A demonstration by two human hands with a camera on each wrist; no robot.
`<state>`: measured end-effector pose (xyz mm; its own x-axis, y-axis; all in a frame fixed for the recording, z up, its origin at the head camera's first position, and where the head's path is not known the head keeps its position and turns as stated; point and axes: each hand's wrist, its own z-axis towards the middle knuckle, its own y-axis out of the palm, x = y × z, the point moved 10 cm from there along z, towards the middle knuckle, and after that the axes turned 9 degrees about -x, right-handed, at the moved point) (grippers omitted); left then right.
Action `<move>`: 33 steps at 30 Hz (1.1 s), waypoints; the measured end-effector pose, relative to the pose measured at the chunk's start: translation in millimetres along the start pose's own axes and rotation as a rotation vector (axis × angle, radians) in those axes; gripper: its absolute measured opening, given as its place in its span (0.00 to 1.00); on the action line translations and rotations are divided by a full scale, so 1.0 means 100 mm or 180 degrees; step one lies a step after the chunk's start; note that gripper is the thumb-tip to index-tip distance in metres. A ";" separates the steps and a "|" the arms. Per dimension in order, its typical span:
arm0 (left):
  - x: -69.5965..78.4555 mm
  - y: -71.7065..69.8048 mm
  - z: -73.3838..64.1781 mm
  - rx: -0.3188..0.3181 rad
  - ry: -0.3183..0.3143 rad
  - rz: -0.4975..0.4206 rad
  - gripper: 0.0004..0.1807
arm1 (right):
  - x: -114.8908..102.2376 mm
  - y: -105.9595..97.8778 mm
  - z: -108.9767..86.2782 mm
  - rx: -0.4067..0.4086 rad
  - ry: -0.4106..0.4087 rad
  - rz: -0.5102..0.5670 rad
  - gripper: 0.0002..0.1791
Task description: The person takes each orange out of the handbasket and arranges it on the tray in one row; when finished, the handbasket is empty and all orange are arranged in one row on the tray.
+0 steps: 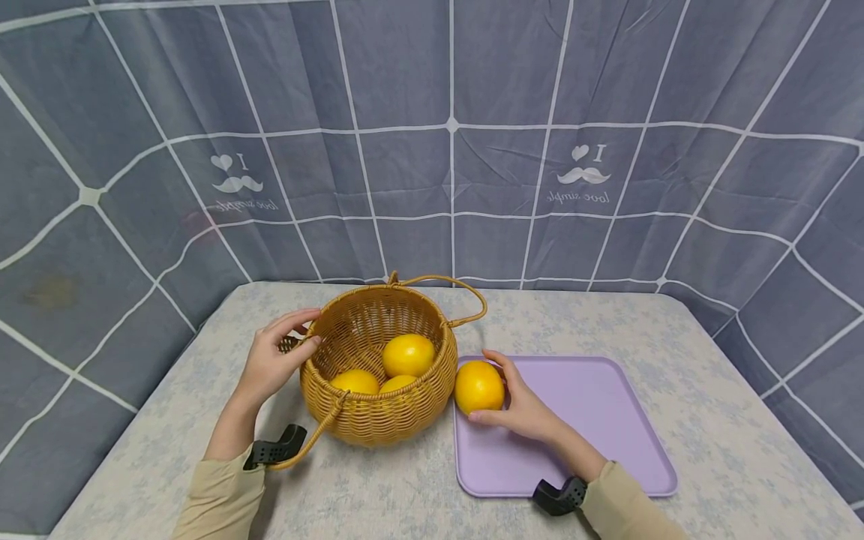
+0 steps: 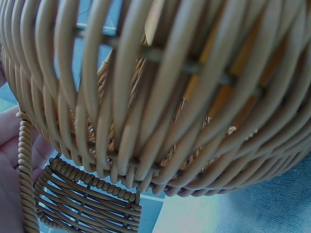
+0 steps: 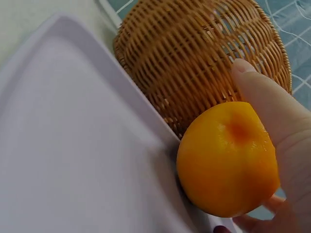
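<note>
In the head view, your left hand (image 1: 273,364) grips the wicker basket (image 1: 378,418) at its left rim, thumb and fingers bent close about the edge. Three yellow fruits (image 1: 409,355) show inside the basket. Your right hand (image 1: 523,409) holds another fruit (image 1: 479,388), its fingers on the far side and its thumb on the near side, spread about as wide as the fruit. That fruit is at the left edge of the purple tray (image 1: 587,409), just beside the basket; you cannot tell whether it touches the tray. Basket and tray stand on a patterned tabletop (image 1: 732,409), before a grey-blue curtain (image 1: 499,176).

In the left wrist view, the basket's woven wall fills most of the picture, with orange-yellow showing through its gaps. Part of your left hand is at the left edge, behind a wrapped handle (image 2: 26,179); its full grip cannot be told here.

In the right wrist view, the held fruit sits beside your right hand, over the tray's rim, with one digit stretched past it in front of the basket and other fingertips below.
</note>
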<state>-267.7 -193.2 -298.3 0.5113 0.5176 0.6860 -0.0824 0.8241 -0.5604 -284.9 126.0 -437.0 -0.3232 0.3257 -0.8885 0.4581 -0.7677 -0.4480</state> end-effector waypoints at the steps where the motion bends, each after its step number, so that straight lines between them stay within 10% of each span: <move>1: 0.00 0.00 0.00 -0.0003 -0.0001 -0.0003 0.19 | -0.01 -0.01 0.00 -0.0021 0.0010 -0.0018 0.54; 18: -0.18 0.02 0.01 -0.0001 -0.0035 -0.0029 0.20 | -0.67 -0.36 0.06 0.0025 -0.0538 -0.0135 0.51; 33: -0.39 0.03 0.02 0.0037 0.0014 -0.0116 0.20 | -1.19 -0.35 0.62 -0.0245 -0.0712 -0.0205 0.45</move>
<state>-289.4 -210.6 -326.4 0.5179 0.4863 0.7038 -0.0736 0.8450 -0.5297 -314.2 79.8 -308.8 -0.5252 0.2359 -0.8177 0.4895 -0.7023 -0.5170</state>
